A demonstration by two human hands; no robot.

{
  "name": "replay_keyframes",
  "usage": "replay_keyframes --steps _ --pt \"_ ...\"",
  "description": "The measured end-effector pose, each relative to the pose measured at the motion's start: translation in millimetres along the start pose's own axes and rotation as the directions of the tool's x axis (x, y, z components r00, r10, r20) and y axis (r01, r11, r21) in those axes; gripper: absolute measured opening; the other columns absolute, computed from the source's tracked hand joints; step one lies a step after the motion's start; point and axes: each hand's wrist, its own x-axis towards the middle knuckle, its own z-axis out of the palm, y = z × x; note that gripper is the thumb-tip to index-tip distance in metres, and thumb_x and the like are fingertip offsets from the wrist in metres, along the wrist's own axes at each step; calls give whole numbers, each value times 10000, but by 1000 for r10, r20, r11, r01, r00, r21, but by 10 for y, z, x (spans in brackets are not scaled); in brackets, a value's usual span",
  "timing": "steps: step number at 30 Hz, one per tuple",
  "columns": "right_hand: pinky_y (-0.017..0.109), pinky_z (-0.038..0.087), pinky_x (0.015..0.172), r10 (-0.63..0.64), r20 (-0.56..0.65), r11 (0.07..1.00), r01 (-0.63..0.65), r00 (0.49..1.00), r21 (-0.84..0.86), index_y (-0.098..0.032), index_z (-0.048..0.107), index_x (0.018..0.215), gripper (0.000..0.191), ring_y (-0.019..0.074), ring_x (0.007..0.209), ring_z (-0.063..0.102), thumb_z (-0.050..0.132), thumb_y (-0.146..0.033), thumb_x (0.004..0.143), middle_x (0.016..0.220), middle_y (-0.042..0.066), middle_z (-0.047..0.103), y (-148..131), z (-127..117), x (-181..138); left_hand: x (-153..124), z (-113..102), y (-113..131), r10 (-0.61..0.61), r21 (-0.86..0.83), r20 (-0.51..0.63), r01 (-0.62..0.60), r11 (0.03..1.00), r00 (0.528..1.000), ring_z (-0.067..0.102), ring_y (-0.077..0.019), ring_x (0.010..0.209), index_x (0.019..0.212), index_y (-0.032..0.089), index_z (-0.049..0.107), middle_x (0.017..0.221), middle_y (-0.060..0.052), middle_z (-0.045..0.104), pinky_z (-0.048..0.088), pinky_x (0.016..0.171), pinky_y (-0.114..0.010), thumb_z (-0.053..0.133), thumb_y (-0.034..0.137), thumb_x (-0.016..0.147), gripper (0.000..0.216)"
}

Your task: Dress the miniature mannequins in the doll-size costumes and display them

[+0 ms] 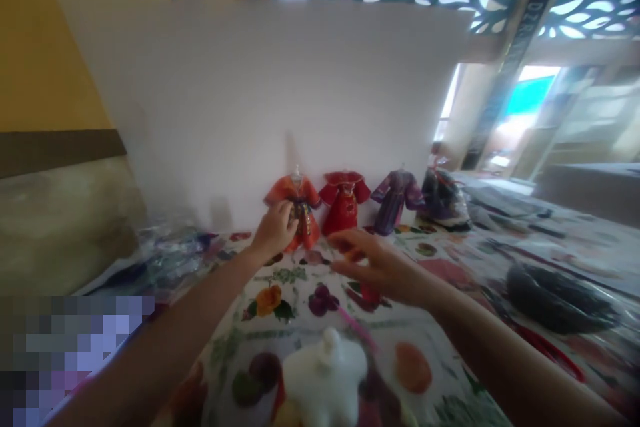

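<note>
A small orange doll dress (306,230) with a dark patterned waistband stands on a little clear-topped form against the white board. My left hand (275,230) is at its left front, fingers closed on the waist; the exact grip is partly hidden. My right hand (383,267) hovers just in front of a red doll dress (346,203), fingers apart and nothing in them. To the right of the red one is a purple doll dress (393,203). Close to me at the bottom stands a white rounded object with a knob on top (325,373), blurred.
A white board (280,93) rises behind the dresses. Clear plastic wrapping (173,250) lies at the left. On the right are a dark bundle in plastic (560,297), a red loop (550,350) and a dark wrapped figure (445,197). A flowered cloth (300,290) covers the table.
</note>
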Motion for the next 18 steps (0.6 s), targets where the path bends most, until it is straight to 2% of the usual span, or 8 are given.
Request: replay_keyframes --steps 4,6,12,18 --pt "336 525 777 -1 -108 999 -4 994 -43 -151 627 1203 363 203 869 662 651 -352 902 1005 94 699 244 134 459 38 144 -90 -14 35 -35 15 999 999 544 -304 1248 1252 122 528 1309 -166 572 453 1055 -494 577 192 902 360" --pt "322 520 772 -23 -201 997 7 979 -77 -152 635 1178 330 195 841 666 662 -287 878 954 73 709 346 192 702 46 174 -120 -11 45 -43 12 999 999 556 -297 1216 1229 135 524 1271 -150 586 467 1032 -488 583 192 895 344" --pt "422 472 957 27 -424 990 -82 905 -114 -100 607 1234 367 268 1051 645 608 -216 886 1121 161 683 541 150 1288 76 186 -144 9 62 -57 -6 998 998 603 -272 1052 1108 216 520 1111 -95 624 505 950 -450 565 220 902 210" --pt "447 440 1050 17 -443 988 -82 896 -128 -107 568 1310 459 307 1224 579 629 -251 878 1317 215 589 575 103 1675 81 240 -167 24 67 -70 -20 998 997 593 -289 1056 1063 201 504 1071 -108 624 505 923 -458 561 226 902 173"
